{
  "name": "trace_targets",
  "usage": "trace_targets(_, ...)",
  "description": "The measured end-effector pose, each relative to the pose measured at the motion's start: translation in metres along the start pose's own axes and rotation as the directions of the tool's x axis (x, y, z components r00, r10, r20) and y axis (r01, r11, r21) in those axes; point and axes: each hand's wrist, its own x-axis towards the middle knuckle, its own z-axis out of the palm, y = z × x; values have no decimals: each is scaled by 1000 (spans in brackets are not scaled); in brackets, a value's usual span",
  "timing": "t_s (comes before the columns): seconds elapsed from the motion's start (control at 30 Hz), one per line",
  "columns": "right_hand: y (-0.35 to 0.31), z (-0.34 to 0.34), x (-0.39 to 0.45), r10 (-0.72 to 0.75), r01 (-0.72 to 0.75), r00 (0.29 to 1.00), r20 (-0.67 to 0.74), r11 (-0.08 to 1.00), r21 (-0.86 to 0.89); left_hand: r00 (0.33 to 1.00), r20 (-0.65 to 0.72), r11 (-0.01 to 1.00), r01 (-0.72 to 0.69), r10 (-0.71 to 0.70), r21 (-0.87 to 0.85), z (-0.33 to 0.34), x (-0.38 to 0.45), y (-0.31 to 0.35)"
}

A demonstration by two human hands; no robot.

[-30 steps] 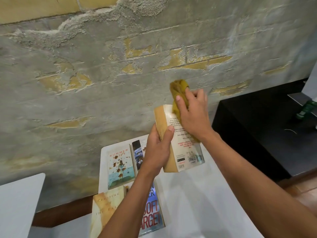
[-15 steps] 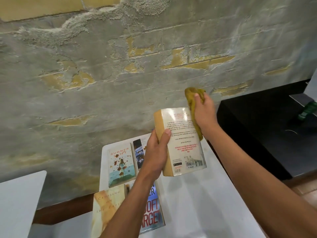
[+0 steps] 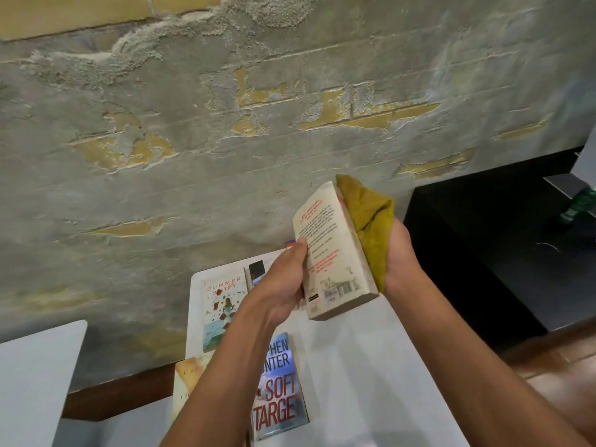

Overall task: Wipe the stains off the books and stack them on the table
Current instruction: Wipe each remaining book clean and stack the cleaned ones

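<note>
One held book (image 3: 332,253), one cloth (image 3: 371,227) — four lying books (image 3: 222,311).

A worn indoor room, apparently domestic: a rough wall (image 3: 225,156) with peeling plaster and exposed yellow patches, a white counter (image 3: 371,366) bearing paperback books (image 3: 222,311), a black cabinet (image 3: 483,253), and reddish flooring (image 3: 548,366).

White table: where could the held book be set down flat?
The white table is bare right of the Soft Target book, below the held book. Its left side is crowded: Summer book, tan book and another behind the left hand.
</note>
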Motion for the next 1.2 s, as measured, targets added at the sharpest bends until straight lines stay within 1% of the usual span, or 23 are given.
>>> trace_targets(0.03, 3, 6, 1, -45, 44, 998, -49, 999, -23, 998, 35, 995, 46, -43, -89, 2, 0, 4)
trace_targets(0.07, 9, 12, 2, -96, 93, 993, -67, 995, -40, 995, 84, 978, 77, -61, -195, 6, -1, 8)
trace_targets(0.1, 16, 19, 2, -169, 163, 984, -64, 983, -87, 990, 129, 954, 87, -51, -286, 11, -4, 12)
trace_targets(0.13, 23, 28, -3, -246, 232, 968, -47, 952, -197, 988, 156, 930, 64, -7, -362, 14, -5, 14)
trace_targets(0.17, 31, 33, -9, -336, 313, 942, -3, 881, -356, 983, 176, 894, 36, 48, -446, 14, -5, 15)
trace_targets(0.2, 39, 35, -16, -419, 388, 906, 64, 759, -522, 977, 189, 854, 15, 98, -520, 13, -4, 14)
trace_targets(0.23, 45, 34, -22, -468, 441, 872, 146, 620, -649, 971, 197, 817, 3, 136, -576, 10, -5, 14)
trace_targets(0.27, 50, 31, -28, -481, 481, 846, 229, 506, -716, 968, 185, 797, -22, 168, -604, 5, -5, 12)
trace_targets(0.33, 54, 19, -30, -459, 499, 830, 317, 357, -790, 957, 200, 792, -45, 208, -608, -2, -6, 7)
trace_targets(0.4, 50, 13, -20, -467, 451, 830, 305, 241, -859, 946, 214, 793, -67, 244, -606, -3, -11, 4)
trace_targets(0.43, 48, 11, -12, -474, 422, 832, 287, 205, -883, 944, 214, 797, -77, 252, -599, -1, -15, 4)
trace_targets(0.53, 37, 16, 10, -493, 347, 845, 208, 210, -914, 949, 212, 800, -63, 233, -596, 3, -18, 2)
trace_targets(0.6, 36, 25, 14, -525, 343, 826, 206, 177, -923, 960, 175, 792, -71, 220, -606, 2, -17, 5)
trace_targets(0.7, 48, 42, -15, -538, 436, 785, 308, 127, -891, 954, 118, 740, -133, 276, -660, -5, -13, 10)
trace_targets(0.77, 61, 43, -41, -508, 502, 763, 399, 78, -861, 946, 109, 710, -150, 306, -688, -12, -11, 12)
trace_targets(0.83, 67, 32, -48, -452, 504, 781, 431, 49, -862, 948, 104, 714, -151, 300, -684, -18, -9, 11)
trace_targets(0.9, 59, 23, -29, -413, 384, 852, 323, 72, -920, 956, 110, 723, -127, 272, -679, -18, -10, 8)
trace_targets(0.97, 51, 23, -11, -387, 280, 899, 207, 142, -950, 965, 102, 740, -113, 240, -663, -15, -10, 5)
trace_targets(1.0, 54, 27, -11, -388, 280, 900, 199, 164, -946, 970, 94, 742, -108, 225, -662, -14, -10, 2)
trace_targets(1.07, 64, 36, -25, -422, 378, 861, 285, 157, -912, 975, 85, 746, -99, 205, -659, -14, -8, -1)
trace_targets(1.13, 70, 40, -41, -414, 450, 837, 357, 149, -881, 978, 77, 761, -101, 195, -641, -17, -6, 2)
trace_targets(1.17, 68, 39, -40, -406, 446, 842, 356, 152, -882, 979, 76, 763, -99, 191, -638, -17, -6, 4)
trace_targets(1.2, 63, 40, -32, -398, 410, 861, 316, 175, -895, 978, 87, 768, -92, 189, -634, -15, -5, 6)
